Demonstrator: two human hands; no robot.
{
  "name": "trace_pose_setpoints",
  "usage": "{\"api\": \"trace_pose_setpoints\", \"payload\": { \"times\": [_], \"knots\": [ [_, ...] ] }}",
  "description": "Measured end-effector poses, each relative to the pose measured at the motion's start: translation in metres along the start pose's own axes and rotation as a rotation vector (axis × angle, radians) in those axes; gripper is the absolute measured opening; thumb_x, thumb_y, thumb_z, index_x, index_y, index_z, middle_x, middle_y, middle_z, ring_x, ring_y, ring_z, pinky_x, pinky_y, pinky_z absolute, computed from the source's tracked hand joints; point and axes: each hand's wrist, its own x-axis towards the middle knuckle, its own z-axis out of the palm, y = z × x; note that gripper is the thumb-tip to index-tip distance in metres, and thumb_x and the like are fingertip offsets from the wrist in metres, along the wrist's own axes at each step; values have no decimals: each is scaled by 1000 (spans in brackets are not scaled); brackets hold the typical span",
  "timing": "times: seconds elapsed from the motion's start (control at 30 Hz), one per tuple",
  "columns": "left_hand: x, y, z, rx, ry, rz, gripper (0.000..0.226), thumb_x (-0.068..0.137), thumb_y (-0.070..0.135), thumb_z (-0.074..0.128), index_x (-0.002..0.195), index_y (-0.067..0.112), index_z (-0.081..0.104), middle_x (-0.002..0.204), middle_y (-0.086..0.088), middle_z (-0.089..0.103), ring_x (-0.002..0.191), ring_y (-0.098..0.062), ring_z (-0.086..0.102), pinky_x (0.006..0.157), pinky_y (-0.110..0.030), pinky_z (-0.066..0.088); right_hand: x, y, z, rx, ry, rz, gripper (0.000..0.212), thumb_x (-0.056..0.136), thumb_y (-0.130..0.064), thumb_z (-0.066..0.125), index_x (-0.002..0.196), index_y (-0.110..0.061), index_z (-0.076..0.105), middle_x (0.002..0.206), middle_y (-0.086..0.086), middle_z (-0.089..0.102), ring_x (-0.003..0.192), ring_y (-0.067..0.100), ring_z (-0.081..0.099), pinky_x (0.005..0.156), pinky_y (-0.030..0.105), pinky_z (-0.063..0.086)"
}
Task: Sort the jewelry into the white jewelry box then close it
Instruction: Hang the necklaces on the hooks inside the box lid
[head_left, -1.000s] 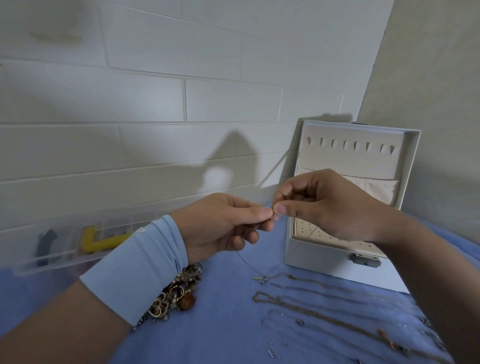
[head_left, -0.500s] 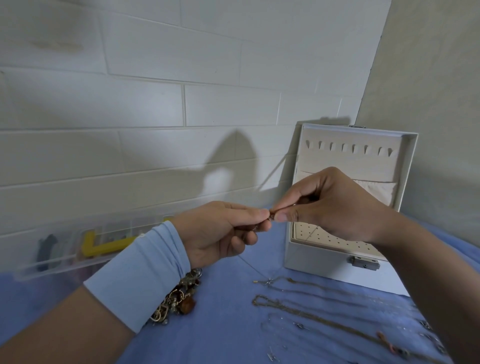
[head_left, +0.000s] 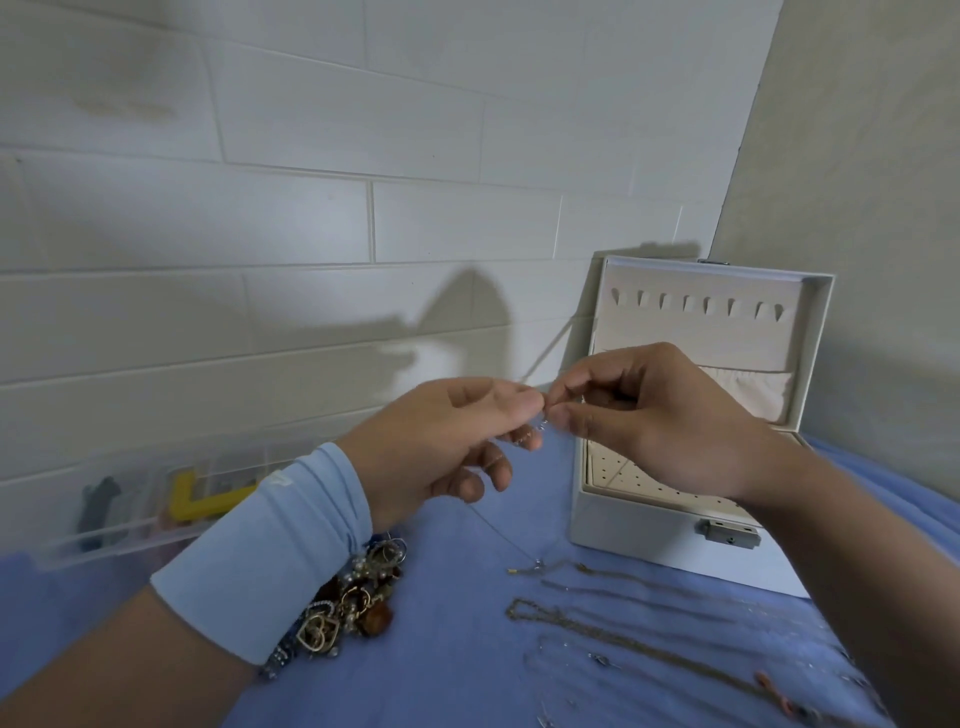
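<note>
Pinching thin chain (head_left: 540, 427): left hand (head_left: 441, 447), right hand (head_left: 660, 421), before jewelry box (head_left: 649, 543).

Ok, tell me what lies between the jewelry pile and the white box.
In the head view, blue cloth, crossed by a thin chain hanging from the left hand and right hand down to the cloth.

I'm counting two hands here, one left hand (head_left: 441, 447) and one right hand (head_left: 660, 421), both pinching one thin necklace (head_left: 506, 535). One white jewelry box (head_left: 665, 551) is sitting behind the right hand, showing eight hook slots (head_left: 685, 303). At least four loose chains (head_left: 597, 621) are lying below the right hand. One tangled pile (head_left: 353, 597) is sitting under the left wrist, and one clear organizer (head_left: 130, 509) left of it.
</note>
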Motion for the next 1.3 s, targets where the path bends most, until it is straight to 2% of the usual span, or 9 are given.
{"api": "trace_pose_setpoints", "payload": {
  "times": [0.1, 0.2, 0.33, 0.6, 0.87, 1.0, 1.1, 1.2, 1.3],
  "knots": [
    [-1, 2, 0, 199, 123, 234, 11, 84, 19, 77, 94, 15, 74, 77, 0, 67, 50, -15, 54, 42, -19, 37, 2, 2, 0, 79, 17, 63, 8, 90, -26, 75, 88, -18, 77, 64, 29, 44, 56, 22, 34, 58, 27, 34],
    [1, -1, 0, 277, 213, 387, 4, 82, 15, 79, 85, 16, 77, 62, 5, 68, 45, -14, 53, 47, -16, 41, 1, 2, 1, 145, 44, 111, 9, 91, -16, 72, 85, -12, 77, 57, 9, 39, 47, 9, 27, 46, 14, 27],
    [4, -4, -3, 372, 266, 494, 5, 82, 18, 79, 82, 24, 79, 65, -9, 67, 52, -13, 51, 55, -22, 44, 2, 0, 4, 190, 55, 132, 13, 92, -14, 69, 82, -12, 78, 52, -5, 39, 47, 8, 26, 46, 17, 25],
    [6, -7, -2, 427, 304, 579, 8, 83, 22, 74, 76, 26, 74, 64, -4, 64, 61, -35, 52, 54, -33, 42, 3, -7, 5, 295, 85, 156, 15, 70, -37, 76, 74, -23, 80, 56, 4, 39, 54, 18, 25, 54, 34, 19],
    [4, -4, -6, 399, 213, 603, 10, 84, 27, 66, 84, 22, 75, 81, 1, 73, 72, -19, 63, 71, -33, 55, 2, -12, 4, 475, 57, 224, 15, 72, -29, 72, 74, -16, 80, 49, -3, 37, 47, 13, 24, 45, 22, 23],
    [2, -2, -4, 394, 220, 617, 10, 84, 26, 65, 84, 22, 75, 80, 0, 73, 69, -13, 62, 68, -34, 54, 1, -16, 4, 494, 61, 237, 16, 75, -27, 69, 77, -13, 76, 47, -6, 39, 45, 12, 24, 45, 22, 22],
    [2, -2, -4, 384, 228, 626, 8, 84, 28, 66, 84, 27, 75, 81, -2, 72, 65, -29, 60, 59, -46, 52, 1, -18, 4, 512, 72, 247, 18, 76, -27, 67, 79, -10, 73, 46, -9, 39, 43, 10, 24, 45, 21, 22],
    [2, -4, -3, 379, 239, 635, 7, 87, 25, 70, 82, 29, 74, 81, -1, 70, 43, -27, 43, 43, -30, 39, 1, -21, 6, 530, 77, 253, 16, 76, -29, 68, 74, -15, 74, 48, -9, 37, 44, 10, 22, 45, 22, 19],
    [-1, -2, 0, 453, 302, 744, 11, 84, 12, 72, 79, 21, 74, 74, 6, 68, 48, -12, 51, 48, -20, 41, 1, -23, 6, 549, 84, 255, 15, 75, -31, 69, 70, -17, 74, 50, -10, 36, 45, 10, 21, 45, 22, 17]
  ]
}}
